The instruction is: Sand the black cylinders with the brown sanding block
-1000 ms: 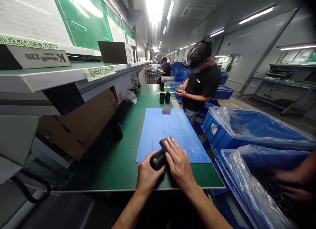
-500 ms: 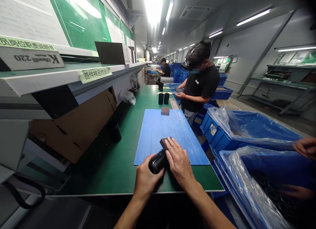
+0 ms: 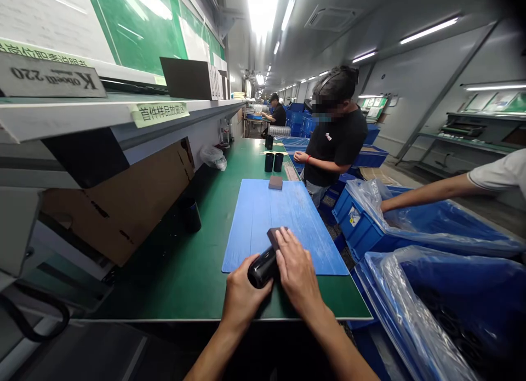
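My left hand is wrapped around a glossy black cylinder, held low over the near edge of a blue mat. My right hand lies across the cylinder's upper end and grips a dark brown sanding block against it. The block's contact face is hidden. A matching brown block sits on the far part of the mat, well beyond both hands.
The mat lies on a green workbench under a shelf. Black cylinders stand beyond it, with another at left. A co-worker stands across the bench. Plastic-lined blue crates crowd the right side.
A co-worker's bare arm now reaches in from the right over the far crate, and the hand seen earlier at the right edge has gone. My hands and the cylinder have barely moved.
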